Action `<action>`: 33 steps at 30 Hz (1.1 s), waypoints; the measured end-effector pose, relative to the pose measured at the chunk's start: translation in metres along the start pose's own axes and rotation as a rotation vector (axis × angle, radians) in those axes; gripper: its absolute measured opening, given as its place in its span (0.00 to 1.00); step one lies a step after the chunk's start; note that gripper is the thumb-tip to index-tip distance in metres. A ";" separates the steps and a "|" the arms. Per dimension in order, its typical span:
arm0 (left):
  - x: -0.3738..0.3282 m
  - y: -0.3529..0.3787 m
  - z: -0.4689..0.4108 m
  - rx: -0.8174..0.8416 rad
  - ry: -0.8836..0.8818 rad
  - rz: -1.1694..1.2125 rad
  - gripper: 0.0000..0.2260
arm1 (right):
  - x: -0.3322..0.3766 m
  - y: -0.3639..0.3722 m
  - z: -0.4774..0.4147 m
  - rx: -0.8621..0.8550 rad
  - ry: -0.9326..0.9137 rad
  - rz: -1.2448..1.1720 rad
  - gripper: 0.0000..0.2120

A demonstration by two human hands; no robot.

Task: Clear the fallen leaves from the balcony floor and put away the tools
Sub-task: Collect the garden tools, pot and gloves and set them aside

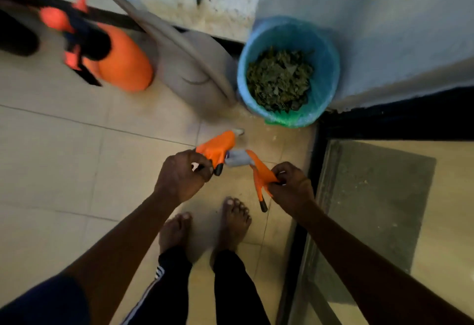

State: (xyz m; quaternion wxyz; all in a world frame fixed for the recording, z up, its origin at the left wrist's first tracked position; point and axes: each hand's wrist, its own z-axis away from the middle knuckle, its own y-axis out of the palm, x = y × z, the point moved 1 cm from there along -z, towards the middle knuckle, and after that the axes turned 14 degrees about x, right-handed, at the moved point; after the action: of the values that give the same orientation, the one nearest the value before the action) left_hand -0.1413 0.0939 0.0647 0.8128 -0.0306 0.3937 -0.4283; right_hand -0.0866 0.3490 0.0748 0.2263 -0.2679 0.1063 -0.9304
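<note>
Orange rubber over grey cuffs made up the pair being handled above the balcony floor [64, 145]. The left hand [183, 174] had its fingers curled round the first glove [218, 149] near its black tips; the right hand [292, 188] pinched the second glove [261, 173] in closed fingers, so that it hung tips down towards the tiles. The two cuffs met between the hands, though blur hid whether they merely touched or were tucked together.

The leaves [279, 78] lay heaped inside the blue-lined bin [331, 68], which stood in the wall corner just ahead of the bare feet [205, 229]. Only pale crumbs showed on the tiles beside it, so the clearing looked done and the putting away seemed to be what remained.

Several things could go wrong from there. The second glove was held by a small fold only, and a slack pinch would drop it onto the gritty tiles. The grey dustpan [189, 68] leaned its long handle just beside the bin, and a careless reach past it might knock it over. The bin looked well filled, so a nudge from a foot could tip leaves back onto the floor. The orange sprayer [123, 63] stood near enough to be caught by a swinging arm.
</note>
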 end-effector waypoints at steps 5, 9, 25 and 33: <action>0.013 -0.100 0.095 -0.086 -0.087 0.556 0.08 | 0.103 0.038 0.046 0.132 -0.190 -0.109 0.15; 0.030 -0.163 0.136 -0.234 -0.049 0.889 0.13 | 0.204 0.086 0.069 0.249 -0.293 -0.181 0.18; 0.175 -0.427 0.185 -0.540 -0.025 0.856 0.18 | 0.530 0.354 0.062 0.332 -0.298 -0.143 0.10; 0.237 -0.541 0.140 -0.661 -0.098 0.902 0.22 | 0.669 0.419 -0.042 0.212 -0.476 0.237 0.05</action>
State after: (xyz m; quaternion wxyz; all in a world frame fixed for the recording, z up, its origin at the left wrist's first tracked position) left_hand -0.3353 -0.4590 0.2246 0.8800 -0.1324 0.4428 0.1097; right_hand -0.4609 -0.3342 0.2073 0.3788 -0.4392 -0.0173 -0.8145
